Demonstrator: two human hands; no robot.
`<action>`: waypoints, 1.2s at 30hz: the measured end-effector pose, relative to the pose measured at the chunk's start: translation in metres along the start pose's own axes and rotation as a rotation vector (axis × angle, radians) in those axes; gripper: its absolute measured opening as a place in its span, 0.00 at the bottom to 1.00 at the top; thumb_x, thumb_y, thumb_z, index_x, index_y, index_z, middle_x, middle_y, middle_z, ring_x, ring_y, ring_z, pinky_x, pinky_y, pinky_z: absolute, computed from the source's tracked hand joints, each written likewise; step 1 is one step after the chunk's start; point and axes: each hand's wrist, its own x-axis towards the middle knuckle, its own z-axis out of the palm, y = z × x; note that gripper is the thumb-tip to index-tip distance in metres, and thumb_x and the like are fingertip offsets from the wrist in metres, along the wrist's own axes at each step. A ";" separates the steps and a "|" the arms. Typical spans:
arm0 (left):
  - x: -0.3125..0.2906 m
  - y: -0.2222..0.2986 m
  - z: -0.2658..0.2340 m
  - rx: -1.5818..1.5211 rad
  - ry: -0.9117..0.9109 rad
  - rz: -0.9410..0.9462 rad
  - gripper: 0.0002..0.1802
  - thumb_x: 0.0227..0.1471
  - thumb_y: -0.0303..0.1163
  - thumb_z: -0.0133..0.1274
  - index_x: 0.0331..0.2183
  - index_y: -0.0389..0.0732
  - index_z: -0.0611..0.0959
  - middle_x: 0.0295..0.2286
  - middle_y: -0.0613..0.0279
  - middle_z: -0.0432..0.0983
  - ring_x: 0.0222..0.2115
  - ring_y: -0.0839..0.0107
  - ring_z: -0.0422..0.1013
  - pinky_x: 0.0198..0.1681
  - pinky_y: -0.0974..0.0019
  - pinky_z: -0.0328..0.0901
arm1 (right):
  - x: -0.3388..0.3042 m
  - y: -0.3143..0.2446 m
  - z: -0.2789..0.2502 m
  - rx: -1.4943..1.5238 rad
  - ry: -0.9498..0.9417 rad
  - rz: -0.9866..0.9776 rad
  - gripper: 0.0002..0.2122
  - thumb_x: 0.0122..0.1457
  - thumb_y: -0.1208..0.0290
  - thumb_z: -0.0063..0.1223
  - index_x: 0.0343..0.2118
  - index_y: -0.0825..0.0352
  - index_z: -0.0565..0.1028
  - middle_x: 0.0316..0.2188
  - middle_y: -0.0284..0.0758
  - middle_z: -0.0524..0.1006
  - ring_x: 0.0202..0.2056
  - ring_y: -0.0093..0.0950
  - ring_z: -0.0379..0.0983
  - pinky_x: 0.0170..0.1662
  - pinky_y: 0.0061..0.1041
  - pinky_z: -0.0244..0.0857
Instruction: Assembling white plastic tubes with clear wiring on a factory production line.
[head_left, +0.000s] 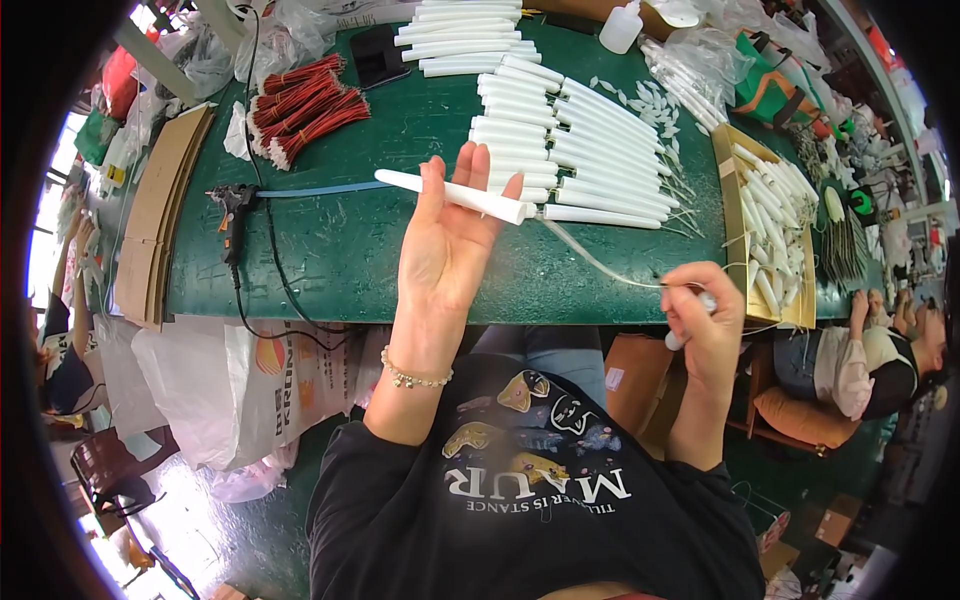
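Observation:
My left hand (pixel 445 240) is palm up with a white tapered candle-like tube (pixel 485 203) gripped across the fingers, its narrow tip toward the left. From the tube's wide end a pale thin cord (pixel 585 253) runs down to the right. My right hand (pixel 705 315) has its fingers closed round a short white cylinder (pixel 676 341), and the cord meets the fingers there. Just beyond my hands lie rows of white tubes (pixel 610 150), several with thin wires at their right ends.
On the green table (pixel 350 240), a black glue gun (pixel 235 210) with a blue glue stick lies at left. Red wire bundles (pixel 305 105) lie behind it. A cardboard box (pixel 740 240) of white tubes stands at right. Small clear pieces (pixel 650 105) are scattered at the back.

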 end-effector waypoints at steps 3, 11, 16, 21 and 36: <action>0.000 -0.004 0.002 0.091 -0.055 0.078 0.12 0.55 0.35 0.39 0.40 0.44 0.62 0.40 0.56 0.62 0.45 0.67 0.62 0.51 0.42 0.56 | 0.004 0.007 0.006 -0.025 -0.008 0.093 0.03 0.51 0.80 0.45 0.29 0.70 0.71 0.17 0.30 0.67 0.14 0.11 0.55 0.15 0.09 0.46; -0.003 -0.039 0.009 0.256 -0.140 0.122 0.18 0.55 0.38 0.39 0.46 0.45 0.60 0.36 0.59 0.64 0.37 0.73 0.65 0.50 0.48 0.59 | 0.017 0.018 0.036 0.216 -0.090 0.220 0.07 0.51 0.77 0.49 0.34 0.70 0.71 0.25 0.36 0.74 0.21 0.16 0.67 0.16 0.08 0.54; -0.002 -0.050 0.008 0.287 -0.176 0.133 0.19 0.56 0.42 0.38 0.47 0.47 0.59 0.27 0.66 0.62 0.27 0.78 0.61 0.46 0.59 0.60 | 0.016 0.027 0.042 0.306 -0.082 0.101 0.08 0.53 0.75 0.47 0.36 0.71 0.69 0.27 0.39 0.75 0.26 0.20 0.72 0.16 0.09 0.57; 0.000 -0.053 0.009 0.289 -0.169 0.145 0.20 0.56 0.45 0.36 0.47 0.47 0.60 0.23 0.68 0.60 0.23 0.79 0.57 0.34 0.68 0.58 | 0.014 0.033 0.043 0.233 -0.112 0.099 0.08 0.56 0.71 0.44 0.34 0.71 0.68 0.26 0.39 0.75 0.26 0.21 0.73 0.17 0.09 0.57; 0.009 -0.059 0.020 0.341 -0.190 0.272 0.20 0.56 0.49 0.31 0.38 0.42 0.64 0.23 0.67 0.61 0.17 0.79 0.53 0.20 0.75 0.50 | 0.019 0.039 0.053 0.471 -0.148 0.298 0.08 0.58 0.71 0.40 0.34 0.70 0.67 0.24 0.38 0.74 0.23 0.20 0.71 0.15 0.10 0.56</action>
